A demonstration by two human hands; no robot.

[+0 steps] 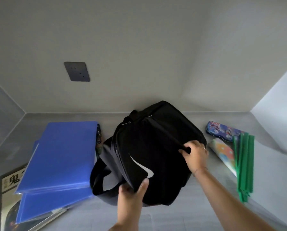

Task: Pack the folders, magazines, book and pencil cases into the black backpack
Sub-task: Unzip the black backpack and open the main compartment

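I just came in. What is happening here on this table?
A person is handling the black backpack with both hands. The left hand grips its near lower edge by the white logo, and the right hand pinches a black strap on its right side. Nothing seems packed yet: the blue folders lie on a magazine at the left, two pencil cases beside green strips at the right.

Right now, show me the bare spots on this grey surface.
Bare: the near strip of grey surface before the black fabric backpack and stacked blue plastic folders; the near right corner beside the green strips. Crowded: the left side, and the right beside the patterned pencil cases.
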